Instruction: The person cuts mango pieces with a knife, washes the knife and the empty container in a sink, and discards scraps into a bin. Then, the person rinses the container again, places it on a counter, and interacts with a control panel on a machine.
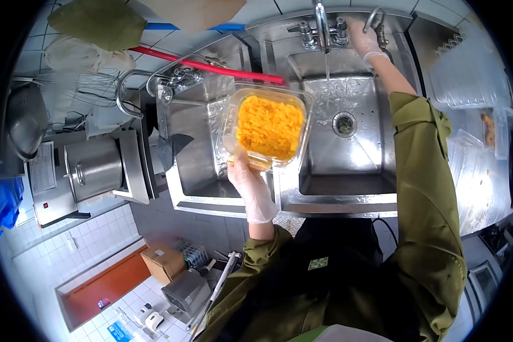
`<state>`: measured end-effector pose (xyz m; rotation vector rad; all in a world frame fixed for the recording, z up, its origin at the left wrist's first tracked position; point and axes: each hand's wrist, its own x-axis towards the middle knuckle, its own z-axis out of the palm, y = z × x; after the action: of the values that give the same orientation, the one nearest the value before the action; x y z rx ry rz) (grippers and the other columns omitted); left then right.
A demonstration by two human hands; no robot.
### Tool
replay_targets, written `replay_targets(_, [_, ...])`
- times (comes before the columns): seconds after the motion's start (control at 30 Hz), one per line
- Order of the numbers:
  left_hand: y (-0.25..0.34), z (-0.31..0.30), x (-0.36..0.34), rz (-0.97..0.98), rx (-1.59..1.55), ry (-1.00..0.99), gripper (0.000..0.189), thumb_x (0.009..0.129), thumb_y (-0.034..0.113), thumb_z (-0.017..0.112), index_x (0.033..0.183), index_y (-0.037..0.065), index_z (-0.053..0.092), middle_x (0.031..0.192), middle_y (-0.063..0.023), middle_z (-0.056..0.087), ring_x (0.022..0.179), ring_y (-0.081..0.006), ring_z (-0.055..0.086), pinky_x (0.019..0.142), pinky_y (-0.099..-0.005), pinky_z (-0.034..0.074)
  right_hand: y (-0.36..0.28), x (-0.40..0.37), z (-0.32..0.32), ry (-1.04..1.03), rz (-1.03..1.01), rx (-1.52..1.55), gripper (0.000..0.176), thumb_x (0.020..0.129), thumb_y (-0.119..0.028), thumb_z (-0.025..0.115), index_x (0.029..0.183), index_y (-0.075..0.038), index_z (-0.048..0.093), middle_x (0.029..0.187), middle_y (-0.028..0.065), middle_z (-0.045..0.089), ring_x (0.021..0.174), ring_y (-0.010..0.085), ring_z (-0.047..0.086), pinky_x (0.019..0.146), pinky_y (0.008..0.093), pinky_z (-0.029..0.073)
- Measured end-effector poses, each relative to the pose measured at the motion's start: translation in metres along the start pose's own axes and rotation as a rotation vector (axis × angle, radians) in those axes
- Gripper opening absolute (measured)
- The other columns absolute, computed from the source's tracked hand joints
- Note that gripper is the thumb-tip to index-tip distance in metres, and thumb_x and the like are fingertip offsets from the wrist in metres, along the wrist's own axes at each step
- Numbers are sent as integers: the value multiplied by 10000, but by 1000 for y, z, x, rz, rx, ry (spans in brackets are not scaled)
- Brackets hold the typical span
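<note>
My left hand (251, 191), in a clear glove, grips the near edge of a clear plastic container (228, 137). Yellow-orange food in small pieces (269, 126) fills it; the exact kind cannot be told. The container is held over the divider between two steel sink basins. My right hand (363, 40), also gloved, reaches to the back of the right basin, its fingers closed at the right tap handle (341, 29). From the faucet (321, 28) a thin stream of water falls into the right sink basin (347, 154). The drain (344, 123) shows below.
A red hose (211, 69) crosses behind the left sink basin (199, 165). Stacked clear containers (470, 68) stand on the right counter. At left are a steel pot (94, 170), whisks (80, 88) and a strainer (27, 119). A cardboard box (163, 263) sits lower left.
</note>
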<state>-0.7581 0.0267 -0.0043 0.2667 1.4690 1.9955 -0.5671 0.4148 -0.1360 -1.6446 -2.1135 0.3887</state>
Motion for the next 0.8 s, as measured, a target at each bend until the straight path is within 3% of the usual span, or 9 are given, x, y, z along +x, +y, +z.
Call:
replay_targets(0.07, [3,-1,-1,2,6,-11,381,825,240,604,1110,8,505,1038,-71,571,951,-160,548,809,-283,444,-3,12,-1,-51,-145,-284,282,871,-231,343,955,-69,558,926,206,602,862,361,585,736,444,459])
replay_targets(0.23, [14,-16,-14,-70,-20,-46,343,812,232,636,1063,23,533,995,-46,593,898,-123,565,796,-255,441,13,15,-2,145,-380,-194,189,837,-127,443,995,-80,535,923,181,599,888,344,569,704,417,457])
replay_targets(0.27, [17,-12,-16,-87,-28,-60,333,810,226,639,1056,26,535,991,-45,594,891,-121,566,788,-252,442,-9,7,-20,-60,-102,-105,196,856,-157,429,1012,-77,518,934,189,594,879,353,570,714,440,457])
replay_targets(0.33, [17,-11,-21,-67,-41,-45,284,813,201,632,1025,37,539,955,-39,594,860,-113,565,769,-248,442,-27,-24,-21,132,29,-2,213,858,-184,430,1034,-91,506,926,197,592,870,367,570,724,464,454])
replay_targets(0.43, [7,-32,-21,-39,-25,-142,253,806,194,640,986,50,534,947,-28,591,856,-103,556,794,-244,431,-7,-93,-28,23,-247,75,231,849,-194,464,969,-13,543,853,213,597,813,387,579,718,471,453])
replay_targets(0.63, [4,-18,-25,-46,412,-285,158,864,178,518,735,91,490,631,45,496,558,-35,430,513,-187,326,-82,-243,-119,-540,183,732,454,887,-396,470,1071,9,563,1020,145,608,999,234,556,836,329,439])
replay_targets(0.67, [-2,-14,-22,-23,416,-419,135,861,172,517,757,88,499,648,44,504,576,-35,444,522,-183,334,-82,-268,-116,-427,82,1092,410,876,-383,492,1072,-30,566,1010,128,612,970,214,568,825,334,446])
replay_targets(0.73, [-26,-17,-19,-102,344,-433,112,860,170,513,800,75,515,682,30,515,622,-46,468,559,-185,361,-96,-266,-133,-499,126,660,303,822,-347,562,956,-76,593,885,114,622,844,191,587,737,333,459])
replay_targets(0.8, [-26,1,-40,-210,265,-427,110,864,124,488,859,27,542,682,3,546,623,-66,502,569,-196,402,-89,-276,-121,-463,106,669,210,814,-247,539,852,-43,568,770,115,591,733,167,555,658,340,440])
